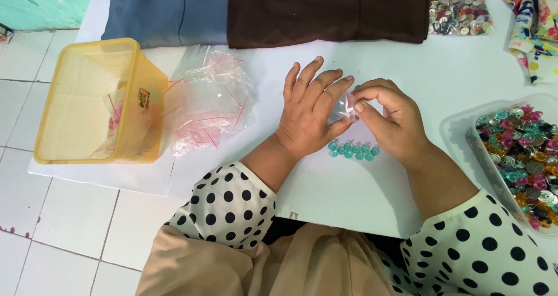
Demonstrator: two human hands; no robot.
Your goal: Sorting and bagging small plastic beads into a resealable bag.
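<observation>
A white sheet covers the floor as the work surface; its left edge meets bare tiles, and the widest free stretch lies between the two forearms and the near edge. Folded brown cloth and blue cloth close off the far side. At the left edge stands a yellow plastic tub, with a loose heap of small clear zip bags just beside it. A clear tray of mixed coloured buttons sits at the right edge.

Both hands meet mid-sheet. The left hand lies palm down, fingers spread, its thumb side pinching a small clear bag. The right hand is curled, fingertips gripping the same bag, probably at its mouth. A cluster of teal buttons lies just below the hands.
</observation>
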